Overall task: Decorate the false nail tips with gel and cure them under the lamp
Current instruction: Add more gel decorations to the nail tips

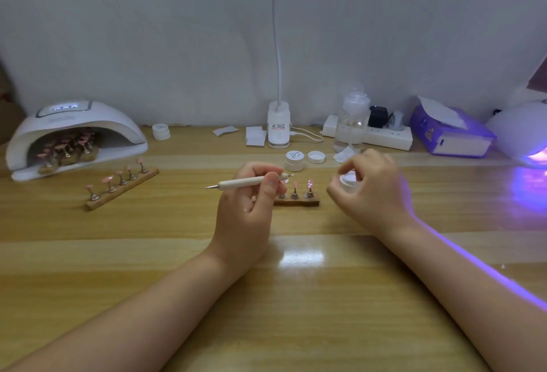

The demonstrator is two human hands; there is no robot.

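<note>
**nailnewb:** Two hands busy mid-table? What's each one holding?

**gelfan:** Left hand (248,194) grips a pen (251,181) lying sideways. Right hand (370,191) curls round a small jar (349,181). Tips (302,185) stand on a strip (296,202) between them. More tips sit inside the lamp (74,135), far left.

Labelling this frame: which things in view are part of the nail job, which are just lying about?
In use: dotting pen in left hand; gel pot in right hand; nail-tip stand; second stand; curing lamp.
Lying about: tissue box, power strip, pump bottle, loose lid.
</note>
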